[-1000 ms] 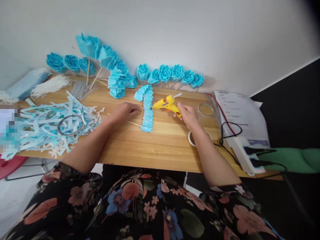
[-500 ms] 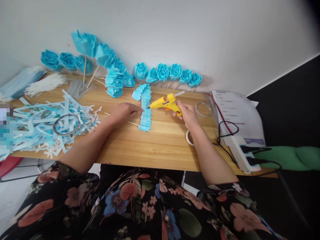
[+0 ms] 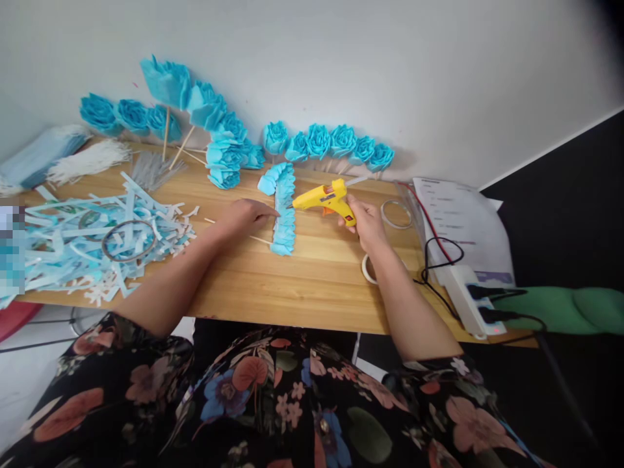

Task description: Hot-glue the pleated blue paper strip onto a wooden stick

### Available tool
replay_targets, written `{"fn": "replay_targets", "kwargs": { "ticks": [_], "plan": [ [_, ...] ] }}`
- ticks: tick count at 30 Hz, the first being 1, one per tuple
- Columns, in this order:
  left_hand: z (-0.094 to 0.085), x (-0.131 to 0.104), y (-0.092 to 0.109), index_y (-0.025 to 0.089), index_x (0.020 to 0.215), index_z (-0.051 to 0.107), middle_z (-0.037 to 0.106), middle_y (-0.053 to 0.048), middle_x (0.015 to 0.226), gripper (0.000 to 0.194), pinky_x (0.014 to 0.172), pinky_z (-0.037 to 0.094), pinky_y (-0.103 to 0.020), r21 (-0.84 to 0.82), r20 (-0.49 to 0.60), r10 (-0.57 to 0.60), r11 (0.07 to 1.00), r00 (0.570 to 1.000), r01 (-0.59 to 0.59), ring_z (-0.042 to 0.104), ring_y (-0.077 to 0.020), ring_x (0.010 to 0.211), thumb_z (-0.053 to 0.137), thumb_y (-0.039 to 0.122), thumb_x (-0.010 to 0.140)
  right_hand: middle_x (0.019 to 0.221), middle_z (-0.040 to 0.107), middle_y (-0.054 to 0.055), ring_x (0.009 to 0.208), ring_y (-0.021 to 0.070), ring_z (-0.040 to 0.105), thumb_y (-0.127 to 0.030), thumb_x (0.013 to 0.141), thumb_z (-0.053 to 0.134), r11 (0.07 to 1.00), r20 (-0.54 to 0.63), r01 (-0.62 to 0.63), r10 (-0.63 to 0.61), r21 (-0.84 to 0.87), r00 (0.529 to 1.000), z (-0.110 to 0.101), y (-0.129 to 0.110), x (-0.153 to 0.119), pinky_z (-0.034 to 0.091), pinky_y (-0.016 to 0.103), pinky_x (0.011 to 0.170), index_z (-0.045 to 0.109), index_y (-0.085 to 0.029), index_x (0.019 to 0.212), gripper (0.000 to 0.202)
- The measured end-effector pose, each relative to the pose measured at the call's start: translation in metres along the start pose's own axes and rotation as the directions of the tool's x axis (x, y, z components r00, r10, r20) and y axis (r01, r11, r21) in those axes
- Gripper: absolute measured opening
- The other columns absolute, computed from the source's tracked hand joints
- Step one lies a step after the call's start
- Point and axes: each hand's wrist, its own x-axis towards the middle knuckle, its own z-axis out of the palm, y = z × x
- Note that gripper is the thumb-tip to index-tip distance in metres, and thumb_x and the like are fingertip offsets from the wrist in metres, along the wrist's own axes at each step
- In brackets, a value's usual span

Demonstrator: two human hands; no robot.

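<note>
A curved strip of overlapping light-blue paper petals (image 3: pixel 286 227) lies on the wooden table. At its left edge my left hand (image 3: pixel 244 218) presses with the fingertips, the forefinger stretched forward and the others curled. Below that hand runs a thin wooden stick (image 3: pixel 260 240), its middle hidden and one end at the strip. My right hand (image 3: pixel 366 221) is wrapped around the handle of a yellow hot glue gun (image 3: pixel 322 195). Its nozzle points left, at the middle of the strip. A clear glue stick (image 3: pixel 358 181) pokes out of the gun's back.
Finished blue paper flowers (image 3: pixel 319 141) on sticks lean along the wall. Cut paper strips (image 3: pixel 73 247) with a wire ring (image 3: pixel 129 240) cover the left. To the right are tape rolls (image 3: pixel 369 268), (image 3: pixel 396 214), a power strip (image 3: pixel 468 302) with cables, and printed sheets (image 3: pixel 463 221).
The glue gun has shifted very slightly, with its nozzle still at the petal strip. My left hand stays in place on the strip.
</note>
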Motion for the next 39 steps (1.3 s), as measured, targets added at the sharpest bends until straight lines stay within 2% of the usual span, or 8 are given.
{"fn": "replay_targets", "kwargs": {
  "ticks": [5,9,11,17,22,28,35,39],
  "plan": [
    [-0.001,-0.002,0.002,0.023,0.119,0.085,0.084,-0.009,0.120,0.044,0.092,0.056,-0.033,-0.066,-0.016,-0.021,0.998,1.000,0.020,0.079,-0.0266,0.105,0.049,0.024,0.095,0.046,0.049,-0.001,0.046,0.0102,0.043,-0.079,0.095,0.054,0.973,0.064,0.035,-0.021,-0.226,0.998,-0.001,-0.004,-0.004,0.032,0.026,0.048,0.067,-0.020,0.056,0.072],
    [-0.003,-0.004,0.004,0.019,0.129,0.081,0.085,-0.007,0.103,0.046,0.077,0.053,-0.028,-0.127,-0.050,-0.092,0.988,0.995,0.085,0.073,-0.0205,0.080,0.050,0.026,0.095,0.049,0.053,0.000,0.051,0.0119,0.049,-0.080,0.097,0.048,0.952,0.059,0.052,-0.036,-0.302,0.998,-0.002,-0.002,-0.004,0.036,0.026,0.052,0.067,-0.020,0.054,0.076],
    [-0.004,-0.004,0.005,0.018,0.127,0.081,0.084,-0.006,0.096,0.046,0.075,0.052,-0.027,-0.136,-0.052,-0.104,0.986,0.993,0.097,0.071,-0.0191,0.075,0.050,0.027,0.095,0.050,0.055,0.001,0.052,0.0120,0.050,-0.081,0.096,0.048,0.951,0.062,0.048,-0.031,-0.306,0.998,-0.002,-0.002,-0.003,0.037,0.026,0.052,0.067,-0.020,0.054,0.076],
    [0.000,0.000,0.003,0.022,0.113,0.087,0.084,-0.008,0.119,0.043,0.091,0.056,-0.033,-0.050,-0.028,-0.066,0.997,0.997,0.065,0.078,-0.0265,0.106,0.048,0.025,0.094,0.049,0.054,0.001,0.051,0.0112,0.047,-0.081,0.094,0.053,0.967,0.037,0.027,-0.018,-0.252,0.999,-0.002,0.004,0.000,0.035,0.025,0.050,0.066,-0.021,0.053,0.074],
    [0.002,0.001,0.000,0.026,0.113,0.087,0.085,-0.005,0.115,0.042,0.092,0.059,-0.033,-0.030,-0.030,-0.044,0.999,0.999,0.043,0.079,-0.0243,0.102,0.051,0.023,0.093,0.053,0.055,0.000,0.046,0.0095,0.040,-0.088,0.088,0.054,0.996,-0.018,-0.005,0.004,-0.086,1.000,0.000,0.006,0.001,0.030,0.025,0.046,0.062,-0.021,0.056,0.074],
    [0.001,0.001,0.001,0.024,0.113,0.087,0.085,-0.006,0.115,0.043,0.094,0.059,-0.033,-0.029,-0.021,-0.047,0.998,0.999,0.046,0.079,-0.0246,0.102,0.049,0.022,0.095,0.048,0.049,0.000,0.049,0.0105,0.043,-0.084,0.091,0.054,0.967,0.045,0.034,-0.024,-0.252,0.999,0.000,0.001,-0.003,0.031,0.025,0.048,0.067,-0.020,0.056,0.074],
    [0.002,0.002,0.000,0.025,0.112,0.087,0.084,-0.006,0.117,0.042,0.095,0.058,-0.034,-0.009,-0.012,-0.063,0.998,0.998,0.063,0.079,-0.0255,0.104,0.049,0.022,0.094,0.053,0.056,0.000,0.045,0.0083,0.038,-0.086,0.088,0.056,0.997,-0.016,-0.005,0.004,-0.071,1.000,0.001,0.003,-0.001,0.029,0.024,0.044,0.061,-0.021,0.056,0.073],
    [0.001,0.002,0.002,0.025,0.113,0.087,0.084,-0.006,0.118,0.041,0.095,0.058,-0.034,-0.015,-0.005,-0.067,0.998,0.998,0.067,0.079,-0.0261,0.105,0.051,0.023,0.094,0.050,0.054,0.000,0.048,0.0098,0.044,-0.081,0.091,0.059,0.980,0.029,0.024,-0.019,-0.200,0.999,0.000,0.004,-0.001,0.033,0.024,0.047,0.064,-0.020,0.054,0.072]
  ]
}}
